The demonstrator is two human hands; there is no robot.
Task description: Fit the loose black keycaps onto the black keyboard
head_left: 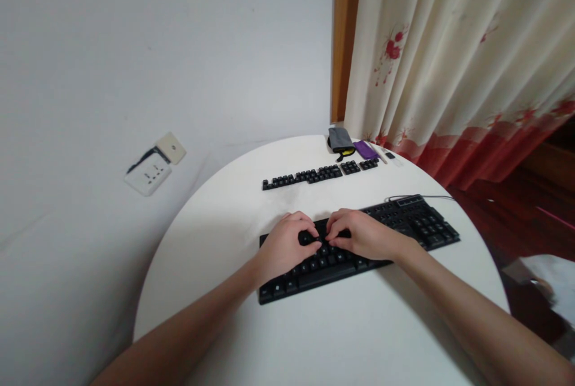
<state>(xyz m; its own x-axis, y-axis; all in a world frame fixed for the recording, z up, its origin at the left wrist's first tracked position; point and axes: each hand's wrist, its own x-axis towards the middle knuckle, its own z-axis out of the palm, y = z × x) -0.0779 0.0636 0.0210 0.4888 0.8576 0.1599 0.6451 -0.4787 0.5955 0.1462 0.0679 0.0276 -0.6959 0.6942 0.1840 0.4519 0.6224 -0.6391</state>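
Observation:
A black keyboard (330,275) lies at a slant on the white round table, and several key positions along its far rows look bare of caps. My left hand (287,245) rests over its left half, thumb and index finger bent together in a pinch. Facing it, my right hand (362,235) is pinched too, its fingertips just beside the left ones, low over the keys. Whatever lies between the fingertips is too small and dark to make out. Behind the keyboard, loose black keycaps (305,176) stand in rows with gaps between the groups.
At the table's (202,290) far edge lie a grey pouch (341,140), a purple cloth-like item (366,149) and a thin pale stick (380,154). The keyboard cable (431,197) runs off to the right. A wall socket (150,173) is on the left; a curtain (431,75) hangs behind.

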